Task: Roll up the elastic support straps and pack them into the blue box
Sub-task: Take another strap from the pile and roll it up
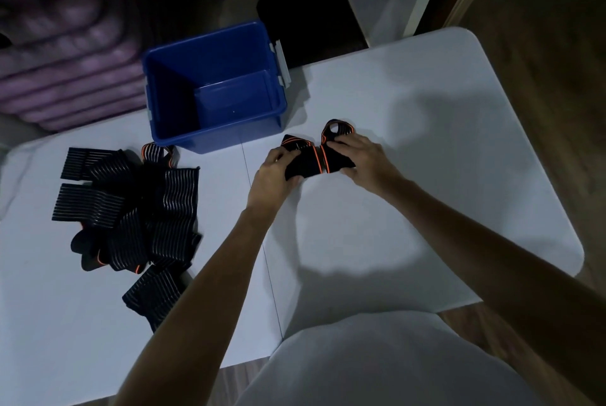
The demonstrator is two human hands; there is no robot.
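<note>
A black elastic strap with orange edging [313,161] lies bunched on the white table [426,130], just in front of the blue box [183,133]. My left hand [273,176] grips its left end, fingers curled over the fabric. Its right end is held by my right hand [360,156], with a loop of strap sticking up beyond the fingers. The box stands open and looks empty inside. A heap of loose black straps with pale stripes [131,208] lies on the table to the left.
A black stool or seat [311,12] stands behind the table right of the box. Purple cushions [65,61] are stacked at the back left. The table's right corner is rounded, with wooden floor [541,44] beyond.
</note>
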